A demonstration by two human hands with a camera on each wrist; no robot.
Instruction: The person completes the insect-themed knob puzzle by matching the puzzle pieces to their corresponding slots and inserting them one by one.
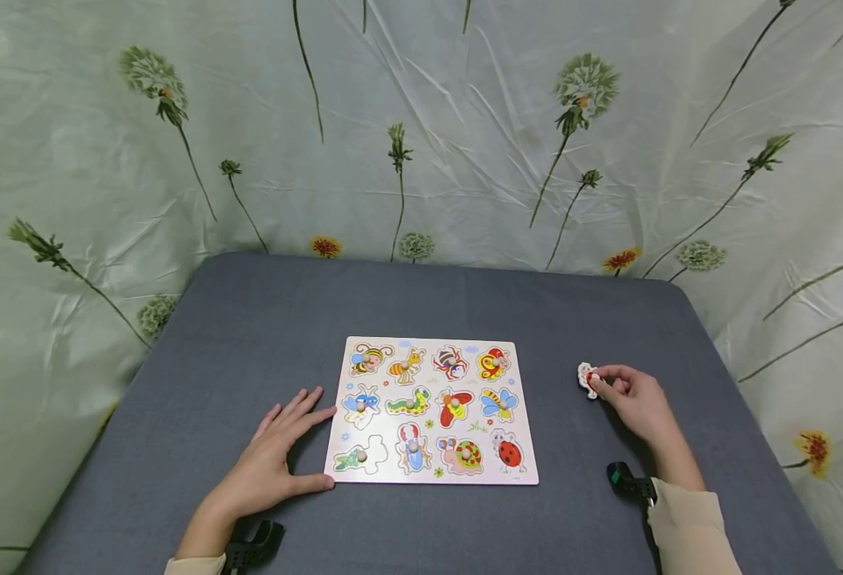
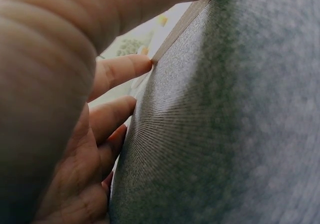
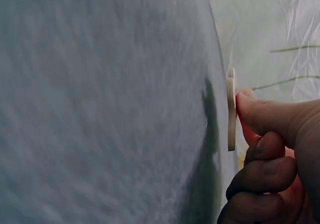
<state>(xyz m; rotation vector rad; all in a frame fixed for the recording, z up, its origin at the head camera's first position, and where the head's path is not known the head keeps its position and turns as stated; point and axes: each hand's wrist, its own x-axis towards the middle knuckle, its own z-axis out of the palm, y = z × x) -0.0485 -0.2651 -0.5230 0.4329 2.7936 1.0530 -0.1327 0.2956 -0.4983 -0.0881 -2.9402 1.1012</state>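
A wooden peg puzzle board (image 1: 429, 475) with printed insects lies flat on the table. My left hand (image 1: 271, 455) is spread beside its left edge, thumb and a fingertip touching that edge; in the left wrist view the fingers (image 2: 117, 73) reach to the board's side. To the right of the board, my right hand (image 1: 637, 403) pinches a small wooden puzzle piece (image 1: 585, 380) with a white border and red on its face. Seen edge-on in the right wrist view, the piece (image 3: 231, 116) is held over the cloth. Fingers hide part of its picture.
A dark grey cloth covers the table (image 1: 436, 299). Behind it hangs a pale curtain (image 1: 465, 160) with dandelion prints. Each wrist wears a black camera mount, such as the right one (image 1: 628, 482). Knobbed pieces like the snail (image 1: 462, 455) sit in the board.
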